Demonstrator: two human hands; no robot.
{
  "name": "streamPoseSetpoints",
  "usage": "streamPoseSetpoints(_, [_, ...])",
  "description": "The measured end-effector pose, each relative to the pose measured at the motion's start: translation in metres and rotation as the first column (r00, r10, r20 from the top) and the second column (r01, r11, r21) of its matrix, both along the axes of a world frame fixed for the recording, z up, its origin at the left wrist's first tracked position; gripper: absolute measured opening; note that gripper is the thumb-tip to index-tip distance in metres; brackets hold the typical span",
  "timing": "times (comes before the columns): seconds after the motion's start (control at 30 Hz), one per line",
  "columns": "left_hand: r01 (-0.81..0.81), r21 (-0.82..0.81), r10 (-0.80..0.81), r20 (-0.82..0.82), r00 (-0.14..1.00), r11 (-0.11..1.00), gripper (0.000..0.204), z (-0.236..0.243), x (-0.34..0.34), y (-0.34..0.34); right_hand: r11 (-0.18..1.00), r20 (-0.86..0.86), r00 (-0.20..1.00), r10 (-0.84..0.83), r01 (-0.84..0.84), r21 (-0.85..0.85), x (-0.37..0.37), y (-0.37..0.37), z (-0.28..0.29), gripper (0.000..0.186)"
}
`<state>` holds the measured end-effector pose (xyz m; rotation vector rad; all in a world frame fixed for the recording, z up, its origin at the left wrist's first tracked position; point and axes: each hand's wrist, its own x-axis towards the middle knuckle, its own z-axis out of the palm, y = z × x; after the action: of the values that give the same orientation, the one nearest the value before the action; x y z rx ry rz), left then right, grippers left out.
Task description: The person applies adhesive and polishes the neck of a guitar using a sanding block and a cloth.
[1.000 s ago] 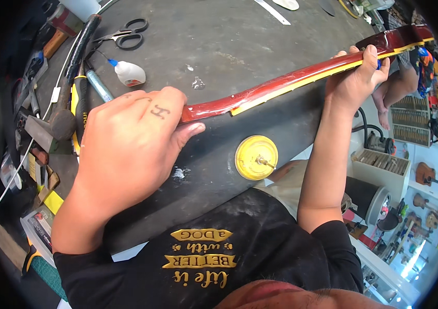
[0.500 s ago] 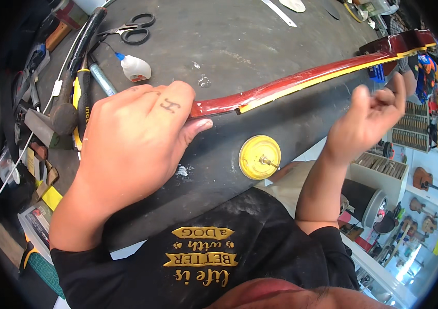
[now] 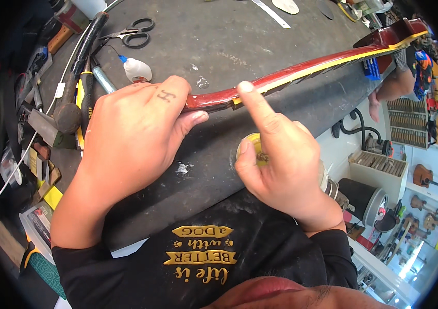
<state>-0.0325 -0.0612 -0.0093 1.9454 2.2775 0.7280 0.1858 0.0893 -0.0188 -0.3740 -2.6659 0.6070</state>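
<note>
A glossy dark-red guitar neck [image 3: 291, 69] with a yellow edge strip slants across the bench, its wider end at the far right. My left hand [image 3: 131, 126] is closed around its near-left end, thumb below, hiding that end. My right hand [image 3: 283, 159] holds nothing. Its index finger is stretched out, the tip at the neck's red side just above the start of the yellow strip, and its thumb stands apart. Behind that hand, a yellow disc [image 3: 252, 139] with a metal shaft is partly covered.
Scissors [image 3: 131, 36], a white glue bottle [image 3: 136, 69] with a blue tip, and a hammer [image 3: 69, 116] lie at the left. A metal ruler [image 3: 270, 13] is at the back. Another person's bare limb [image 3: 397, 85] shows at right; shelves [image 3: 408, 116] stand beyond.
My right hand has come left from the far right, down to the neck beside my left hand, and now covers part of the yellow disc. The neck's far end has risen slightly.
</note>
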Motion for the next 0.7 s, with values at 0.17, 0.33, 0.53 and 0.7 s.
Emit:
streamPoseSetpoints(0.17, [0.007, 0.025, -0.007, -0.010, 1.000, 1.000, 0.030, -0.003, 0.001, 0.000, 0.986, 0.029, 0.988, 0.150, -0.152, 0.068, -0.002, -0.010, 0.001, 0.083])
streamPoseSetpoints(0.33, [0.010, 0.004, -0.010, -0.012, 1.000, 1.000, 0.029, -0.001, 0.003, -0.001, 0.967, 0.006, 0.969, 0.248, -0.248, 0.052, 0.005, -0.019, 0.007, 0.077])
streamPoseSetpoints(0.53, [0.020, 0.028, -0.019, -0.029, 0.999, 0.999, 0.029, -0.003, 0.003, -0.003, 0.977, 0.007, 0.980, 0.198, -0.198, 0.074, 0.008, -0.011, 0.006, 0.073])
streamPoseSetpoints(0.7, [0.020, 0.014, -0.020, -0.040, 0.999, 1.000, 0.031, 0.000, 0.004, -0.002, 0.993, 0.017, 0.997, 0.072, -0.074, 0.096, 0.007, -0.005, 0.007, 0.080])
